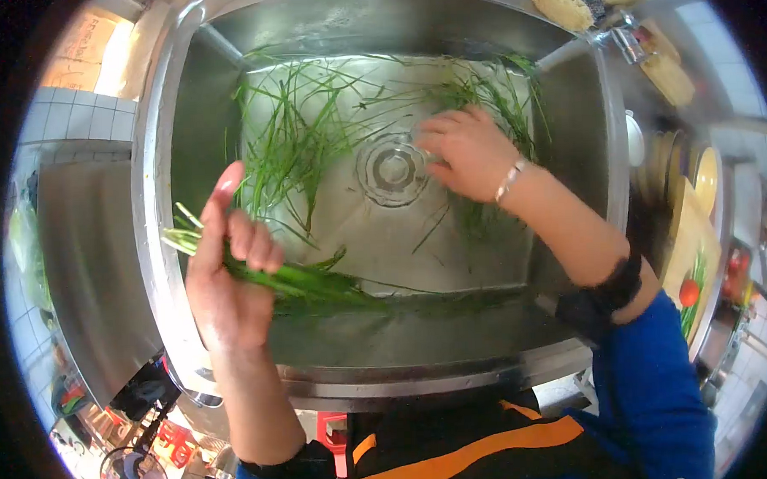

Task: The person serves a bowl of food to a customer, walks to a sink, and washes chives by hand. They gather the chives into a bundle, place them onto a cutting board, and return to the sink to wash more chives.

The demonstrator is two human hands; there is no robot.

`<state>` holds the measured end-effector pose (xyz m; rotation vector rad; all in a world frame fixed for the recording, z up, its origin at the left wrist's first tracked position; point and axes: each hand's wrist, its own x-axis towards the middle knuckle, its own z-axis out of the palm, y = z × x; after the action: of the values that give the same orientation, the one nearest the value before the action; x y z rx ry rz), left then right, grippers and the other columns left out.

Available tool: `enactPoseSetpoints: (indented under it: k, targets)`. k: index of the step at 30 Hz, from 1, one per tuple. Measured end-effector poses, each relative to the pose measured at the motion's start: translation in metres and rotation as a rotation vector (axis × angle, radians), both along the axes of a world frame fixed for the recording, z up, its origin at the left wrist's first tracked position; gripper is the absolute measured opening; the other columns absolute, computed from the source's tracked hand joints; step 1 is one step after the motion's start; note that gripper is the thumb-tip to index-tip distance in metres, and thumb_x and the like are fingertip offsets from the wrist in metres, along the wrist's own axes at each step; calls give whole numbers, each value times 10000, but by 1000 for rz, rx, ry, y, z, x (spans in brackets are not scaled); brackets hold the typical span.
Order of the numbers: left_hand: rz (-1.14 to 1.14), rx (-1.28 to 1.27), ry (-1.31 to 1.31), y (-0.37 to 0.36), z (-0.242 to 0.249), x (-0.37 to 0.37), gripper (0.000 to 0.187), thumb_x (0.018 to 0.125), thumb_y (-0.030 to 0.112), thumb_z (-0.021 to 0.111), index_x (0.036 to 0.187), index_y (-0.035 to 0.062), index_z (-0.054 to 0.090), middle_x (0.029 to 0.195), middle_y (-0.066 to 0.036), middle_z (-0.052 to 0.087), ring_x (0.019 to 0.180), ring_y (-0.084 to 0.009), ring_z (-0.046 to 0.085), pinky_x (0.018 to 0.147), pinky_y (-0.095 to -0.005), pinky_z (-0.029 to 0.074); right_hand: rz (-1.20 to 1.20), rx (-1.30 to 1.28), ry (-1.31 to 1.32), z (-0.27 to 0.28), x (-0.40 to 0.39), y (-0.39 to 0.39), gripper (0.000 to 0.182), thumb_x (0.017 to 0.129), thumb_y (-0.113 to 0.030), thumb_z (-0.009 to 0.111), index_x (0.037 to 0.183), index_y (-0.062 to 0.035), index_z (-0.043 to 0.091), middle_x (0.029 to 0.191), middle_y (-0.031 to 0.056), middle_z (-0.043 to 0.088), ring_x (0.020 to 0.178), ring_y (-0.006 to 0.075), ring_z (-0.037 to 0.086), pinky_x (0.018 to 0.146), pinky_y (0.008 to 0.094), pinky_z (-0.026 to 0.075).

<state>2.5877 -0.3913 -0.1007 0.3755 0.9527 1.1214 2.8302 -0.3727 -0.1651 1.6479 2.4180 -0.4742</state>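
Observation:
My left hand [233, 278] is closed round a bunch of long green stalks [309, 280] at the left side of a metal sink [387, 349]. Their pale ends stick out past my thumb, over the rim. Inside the sink, my right hand [469, 152] hangs just right of the round drain [392, 170], its fingers slightly blurred and pointing left. Whether those fingers hold anything is not clear. Loose green leaves [292, 150] lie spread in the left part of the basin, and more leaves [505, 96] are at the back right, beside my right hand.
A faucet [628, 43] stands at the sink's back right corner, with sponges [564, 3] near it. Further right are a cutting board [683, 237] with a tomato [689, 293] and greens. A metal surface [93, 266] lies left of the sink.

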Motion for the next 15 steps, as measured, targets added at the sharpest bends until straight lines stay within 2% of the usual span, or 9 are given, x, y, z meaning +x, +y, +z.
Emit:
enactPoseSetpoints:
  k: [1,3,4,6,7,9,10,12,15]
  targets:
    - [-28,12,-52,0,-6,2,369,865,231,364,1165,15,344,586,26,307,560,-85,311,544,-225,295,-22,59,352,2,-6,-4,288,720,-163,546,999,-93,521,1029,81,517,983,216,474,852,330,346]
    - [-19,6,-129,0,-18,7,386,857,236,384,1173,19,344,660,2,425,674,-131,429,630,-258,358,-180,-106,874,18,-35,-17,253,772,-169,520,996,-51,516,916,68,562,822,179,540,733,250,413]
    - [1,-21,-161,1,-21,11,388,854,234,390,1173,18,346,690,-5,462,716,-148,463,652,-273,377,-177,-98,873,18,-50,-20,253,772,-169,520,996,-51,516,916,68,562,822,179,540,733,250,413]
    - [-36,1,-230,2,-30,10,380,852,230,395,1167,20,355,708,-11,489,764,-158,489,678,-298,399,-296,-612,1478,10,-72,-27,236,807,-182,494,981,-26,522,762,38,562,705,117,537,640,224,428]
    - [-26,-3,-239,3,-31,12,374,854,228,392,1165,22,356,699,-8,487,755,-156,489,680,-300,404,-290,-610,1486,7,-74,-31,236,807,-182,494,981,-26,522,762,38,562,705,117,537,640,224,428]
    - [-2,-19,-237,5,-29,12,370,857,243,383,1158,29,360,673,3,475,734,-151,484,726,-313,403,-91,-877,1385,2,-78,-36,251,825,-256,448,905,-37,541,618,35,525,545,68,494,534,225,416]
    - [-1,-21,-228,7,-30,7,370,857,243,383,1158,29,360,673,3,475,734,-151,484,726,-313,403,-88,-881,1393,1,-77,-37,251,825,-256,448,905,-37,541,618,35,525,545,68,494,534,225,416]
    - [-46,168,-212,13,-35,-11,366,868,226,344,1172,22,333,670,14,440,740,-130,453,756,-300,369,-260,-1128,1262,0,-70,-41,230,829,-180,451,983,-28,529,630,9,517,580,74,495,528,203,405]
    - [86,131,-174,23,-31,-35,381,866,247,346,1175,25,335,675,10,457,730,-136,473,806,-333,374,-355,-1225,1260,6,-50,-43,248,834,-200,438,945,-1,536,614,5,514,535,69,469,510,197,388]
